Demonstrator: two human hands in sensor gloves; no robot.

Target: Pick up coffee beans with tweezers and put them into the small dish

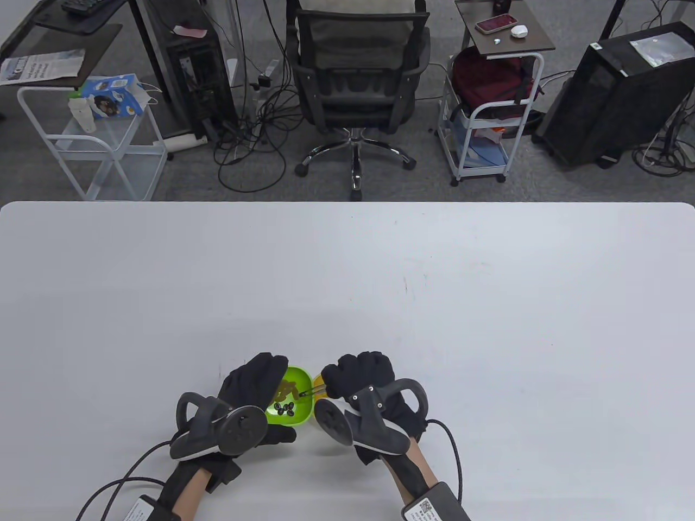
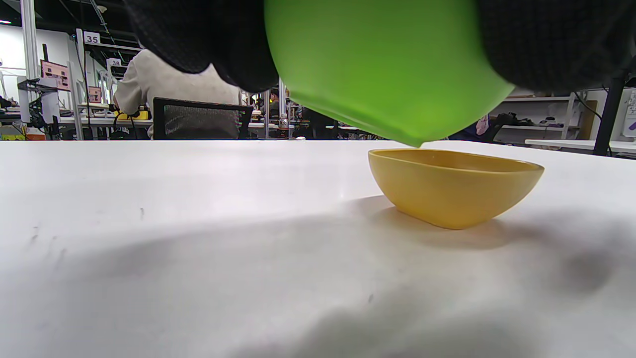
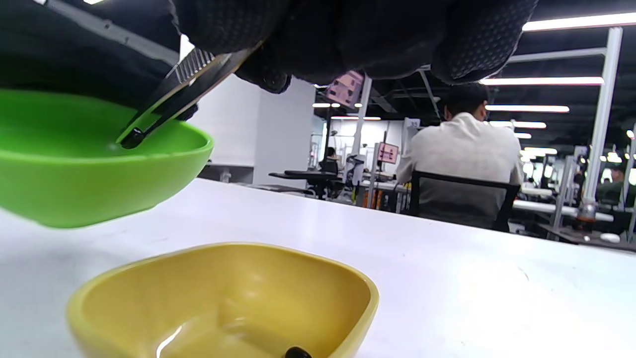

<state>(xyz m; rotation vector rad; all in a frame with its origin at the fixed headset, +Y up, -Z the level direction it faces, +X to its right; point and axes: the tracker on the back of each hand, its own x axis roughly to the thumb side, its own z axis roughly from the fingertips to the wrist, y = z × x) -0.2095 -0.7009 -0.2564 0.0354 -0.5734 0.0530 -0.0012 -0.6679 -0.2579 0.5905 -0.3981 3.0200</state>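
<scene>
A small group of dark coffee beans [image 1: 284, 408] is seen in the bottom of the green dish [image 1: 302, 413], which is held up off the white table [image 1: 488, 304] and tilted, as shown by the gap under it in the left wrist view. One bean is pinched between the tips of the tweezers [image 3: 171, 97] just above the green dish's rim in the right wrist view; in the table view the tweezers reach from the right into the green dish. A single bean [image 3: 297, 352] lies in the bottom of the yellow dish [image 3: 223, 293], which stands on the table just beside and slightly below the green dish, mostly hidden under the right hand in the table view.

The tweezers are gripped by the right hand [image 1: 365, 380], whose gloved fingers [image 3: 348, 35] are curled together around the ridged handle. The green dish is held by the left hand [image 1: 255, 388], with fingers [image 2: 208, 40] wrapped around its far side and underside; how the thumb lies cannot be told. A tracker is strapped to the back of each hand, with cables trailing toward the near table edge.

Beyond the table, an office chair [image 1: 355, 65], two white trolleys and a dark computer case [image 1: 619, 92] stand on the grey floor.
</scene>
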